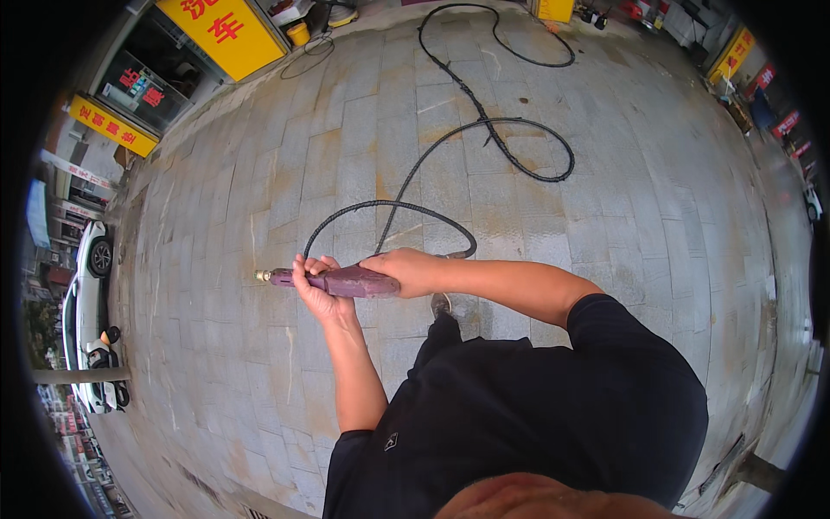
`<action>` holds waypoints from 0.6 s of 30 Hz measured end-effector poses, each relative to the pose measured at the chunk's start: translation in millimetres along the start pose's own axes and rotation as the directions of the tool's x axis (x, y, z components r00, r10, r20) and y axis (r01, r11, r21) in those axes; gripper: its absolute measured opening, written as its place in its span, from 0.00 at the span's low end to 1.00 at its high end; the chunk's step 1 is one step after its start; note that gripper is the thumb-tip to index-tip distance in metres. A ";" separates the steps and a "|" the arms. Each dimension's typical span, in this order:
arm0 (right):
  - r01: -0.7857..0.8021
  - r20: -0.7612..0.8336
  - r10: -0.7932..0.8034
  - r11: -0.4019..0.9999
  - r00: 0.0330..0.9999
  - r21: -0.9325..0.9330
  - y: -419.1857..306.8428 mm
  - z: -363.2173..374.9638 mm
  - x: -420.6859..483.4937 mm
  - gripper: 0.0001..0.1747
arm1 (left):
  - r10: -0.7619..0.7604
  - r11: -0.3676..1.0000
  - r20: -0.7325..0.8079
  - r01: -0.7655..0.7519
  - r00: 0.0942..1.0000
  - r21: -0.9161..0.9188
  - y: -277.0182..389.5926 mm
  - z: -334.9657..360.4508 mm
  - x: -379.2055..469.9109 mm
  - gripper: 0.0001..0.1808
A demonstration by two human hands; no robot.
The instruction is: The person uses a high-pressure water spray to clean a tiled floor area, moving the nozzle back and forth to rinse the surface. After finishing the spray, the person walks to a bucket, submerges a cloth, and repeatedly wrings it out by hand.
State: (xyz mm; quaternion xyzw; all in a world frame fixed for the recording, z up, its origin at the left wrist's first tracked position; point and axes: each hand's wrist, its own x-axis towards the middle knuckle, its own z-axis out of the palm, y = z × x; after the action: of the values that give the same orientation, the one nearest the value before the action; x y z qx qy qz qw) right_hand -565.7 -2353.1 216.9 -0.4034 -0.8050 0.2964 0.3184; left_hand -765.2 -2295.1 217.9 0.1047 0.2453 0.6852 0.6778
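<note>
A worn purple pressure-washer gun [360,283] lies across in front of my body, its brass nozzle [262,276] pointing left. My left hand [319,285] is wrapped around the slim front section, behind the nozzle. Around the rear grip is my right hand [410,271], which hides the handle; whether the trigger is pressed cannot be seen. A black hose [405,205] meets a fitting by my right wrist, arches over to the left behind my left hand, and runs on over the paving in loops. No water spray shows at the nozzle.
Damp grey stone paving [214,292] surrounds me. At the left stand a white car [91,285] and a scooter [104,363] beside a pole [81,375]. Shopfronts with yellow signs [224,36] and a yellow bucket [298,34] line the upper left. My shoe [441,303] is near the hose.
</note>
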 end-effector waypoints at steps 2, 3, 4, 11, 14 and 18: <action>-0.016 -0.099 0.030 0.991 0.995 0.135 33.2 -32.3 17.1 0.28 | -0.028 0.998 0.119 0.035 0.992 -0.052 -23.9 38.4 50.0 0.10; 0.044 -0.174 -0.007 0.976 0.985 0.213 51.9 -47.6 25.0 0.30 | -0.051 0.997 0.183 0.060 0.982 -0.045 -39.4 55.7 75.2 0.11; -0.027 -0.150 0.059 0.978 0.987 0.206 73.9 -65.7 33.8 0.31 | -0.053 0.998 0.141 0.056 0.989 -0.019 -57.4 72.4 100.0 0.12; -0.198 -0.263 0.352 0.859 0.898 0.473 216.2 -227.7 68.7 0.27 | -0.176 0.983 0.126 0.169 0.976 0.071 -227.4 227.0 248.1 0.14; -0.220 -0.364 0.431 0.839 0.826 0.497 264.4 -310.7 72.1 0.21 | -0.251 0.961 0.166 0.225 0.954 0.164 -303.6 307.6 292.9 0.15; -0.277 -0.452 0.571 0.778 0.686 0.564 317.4 -379.0 62.2 0.21 | -0.373 0.907 0.243 0.297 0.896 0.298 -390.4 377.1 333.4 0.15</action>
State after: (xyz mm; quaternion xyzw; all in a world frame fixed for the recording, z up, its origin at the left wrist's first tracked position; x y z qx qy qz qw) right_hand -164.0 -2059.1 236.5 -0.5703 -0.4491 0.3984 0.5606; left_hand -263.0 -1910.3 291.6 0.2470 0.2418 0.4970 0.7960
